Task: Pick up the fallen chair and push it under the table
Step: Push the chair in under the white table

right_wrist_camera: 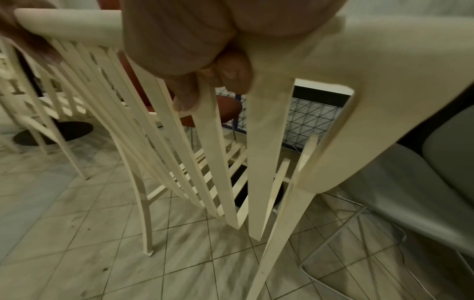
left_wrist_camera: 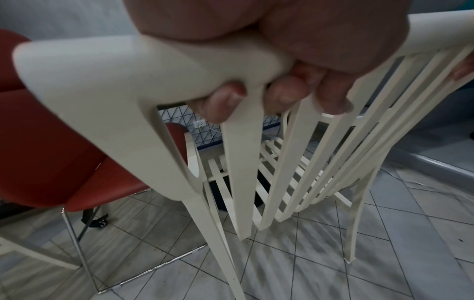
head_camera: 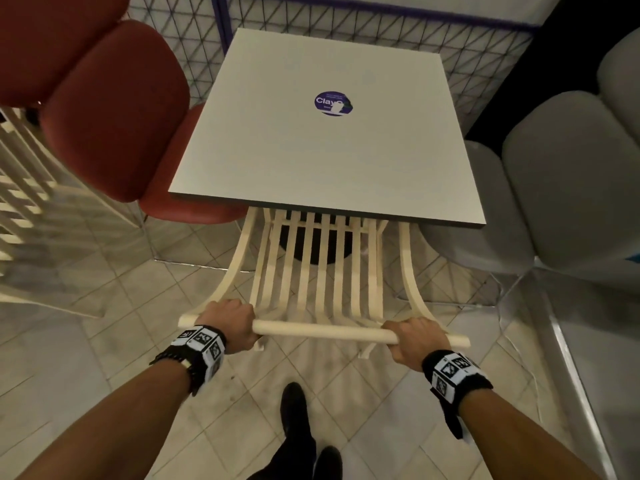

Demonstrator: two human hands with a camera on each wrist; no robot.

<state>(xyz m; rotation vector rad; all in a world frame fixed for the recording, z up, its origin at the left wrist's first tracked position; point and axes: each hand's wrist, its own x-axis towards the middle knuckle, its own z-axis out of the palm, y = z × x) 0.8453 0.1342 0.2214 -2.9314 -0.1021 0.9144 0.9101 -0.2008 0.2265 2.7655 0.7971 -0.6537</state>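
Note:
A cream slatted chair (head_camera: 322,271) stands upright on the tiled floor, its seat tucked under the near edge of the white square table (head_camera: 325,150). My left hand (head_camera: 228,323) grips the left end of the chair's top rail (head_camera: 318,330), and my right hand (head_camera: 412,339) grips the right end. In the left wrist view the fingers (left_wrist_camera: 284,93) curl under the chair's rail (left_wrist_camera: 102,67) between the slats. In the right wrist view the fingers (right_wrist_camera: 231,71) wrap the chair's rail (right_wrist_camera: 359,44) likewise. The chair's front legs are hidden below the tabletop.
A red padded chair (head_camera: 114,109) stands left of the table, a grey padded seat (head_camera: 561,188) right of it. Another cream slatted chair (head_camera: 20,202) is at the far left. A wire grid fence (head_camera: 381,32) runs behind the table. My dark shoes (head_camera: 298,431) stand on the tiles.

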